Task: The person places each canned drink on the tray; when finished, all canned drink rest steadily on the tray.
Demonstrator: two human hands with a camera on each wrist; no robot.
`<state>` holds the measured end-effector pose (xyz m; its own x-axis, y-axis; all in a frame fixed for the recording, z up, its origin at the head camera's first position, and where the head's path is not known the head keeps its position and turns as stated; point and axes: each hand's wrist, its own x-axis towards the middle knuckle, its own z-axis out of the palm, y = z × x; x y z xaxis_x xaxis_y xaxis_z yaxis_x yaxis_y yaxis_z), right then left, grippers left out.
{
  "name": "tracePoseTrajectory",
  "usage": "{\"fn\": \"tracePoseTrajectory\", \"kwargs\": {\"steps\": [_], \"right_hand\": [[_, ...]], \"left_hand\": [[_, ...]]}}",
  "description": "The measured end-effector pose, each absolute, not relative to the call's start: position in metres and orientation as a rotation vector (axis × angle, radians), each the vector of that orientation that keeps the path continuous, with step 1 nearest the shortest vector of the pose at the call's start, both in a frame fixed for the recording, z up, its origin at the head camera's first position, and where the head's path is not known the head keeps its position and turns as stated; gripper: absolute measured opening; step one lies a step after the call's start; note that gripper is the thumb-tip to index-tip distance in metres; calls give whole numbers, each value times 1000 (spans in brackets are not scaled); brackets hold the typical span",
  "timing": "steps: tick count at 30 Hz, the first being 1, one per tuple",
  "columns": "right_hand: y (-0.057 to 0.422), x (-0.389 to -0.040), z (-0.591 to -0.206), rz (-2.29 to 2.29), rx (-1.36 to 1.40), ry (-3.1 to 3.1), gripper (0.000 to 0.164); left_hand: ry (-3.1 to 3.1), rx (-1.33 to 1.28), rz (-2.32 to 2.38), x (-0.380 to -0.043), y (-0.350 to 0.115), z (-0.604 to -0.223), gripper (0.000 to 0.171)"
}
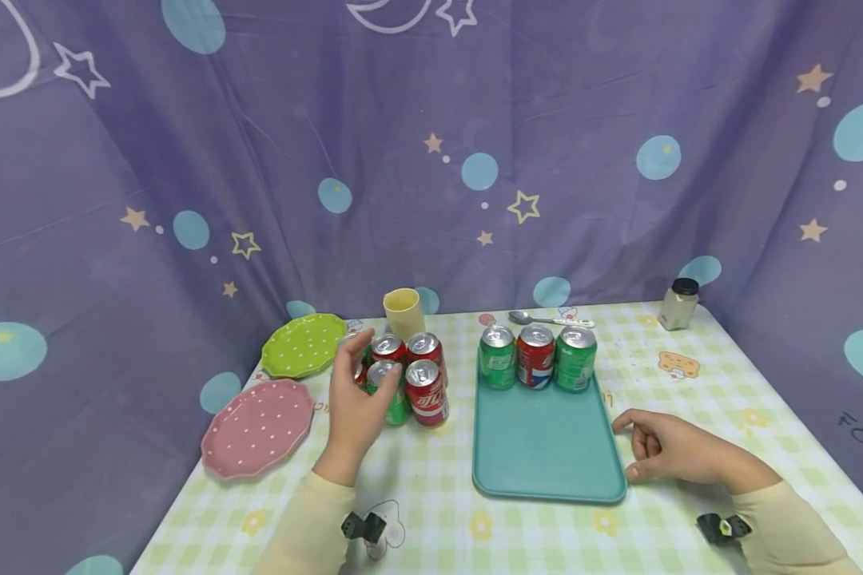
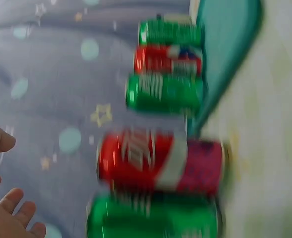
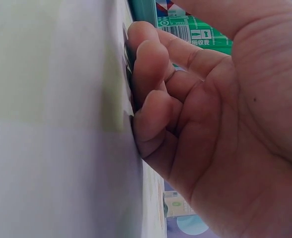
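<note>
My left hand point(image 1: 358, 403) is raised with thumb and fingers spread, in front of several soda cans at the left of the table. Nearest to it is a green can point(image 1: 397, 406), partly hidden behind the thumb. Right of that stands a red can with a purple lower band point(image 2: 200, 166). In the left wrist view the fingers point(image 2: 24, 213) hold nothing. My right hand point(image 1: 679, 451) rests on the tablecloth, fingers loosely curled, fingertips right at the right rim of a teal tray point(image 1: 546, 447). A red can point(image 1: 535, 363) stands between two green cans along the tray's far end.
A pink dotted plate point(image 1: 259, 431) and a green dotted plate point(image 1: 305, 345) lie at the left edge. Behind the left cans stands a yellow cup point(image 1: 404, 314). A spoon point(image 1: 550, 320) lies beyond the tray, and a black-lidded jar point(image 1: 679, 305) stands at the far right.
</note>
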<state>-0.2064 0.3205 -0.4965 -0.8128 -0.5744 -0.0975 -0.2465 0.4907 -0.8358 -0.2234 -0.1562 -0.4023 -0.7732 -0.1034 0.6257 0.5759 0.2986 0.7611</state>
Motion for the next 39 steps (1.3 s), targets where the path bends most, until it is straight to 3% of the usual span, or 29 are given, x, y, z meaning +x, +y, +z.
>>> {"fn": "tracePoseTrajectory", "kwargs": {"steps": [4,15,23,31,39], "right_hand": [[320,-206,-496,-1266,-691,2358,60],[320,-206,-497,-1264,-695,2362,60],[321,-207,-497,-1265,-703,2358,61],[323,-208,-498,-1218,-707,2390,61],[322,-208,-499,-1216,-700,2383,61]], "left_hand": [[-1992,-320,-1477,-217,-186,-402,61],[-2105,-160,-1514,-243,-258,-460,62],[-2218,-114,-1617,-248,-264,-479,63],[-2292,-106,-1689,-248,-259,-488,83],[-2343,-41,-1697,-254,-257,-496,88]]}}
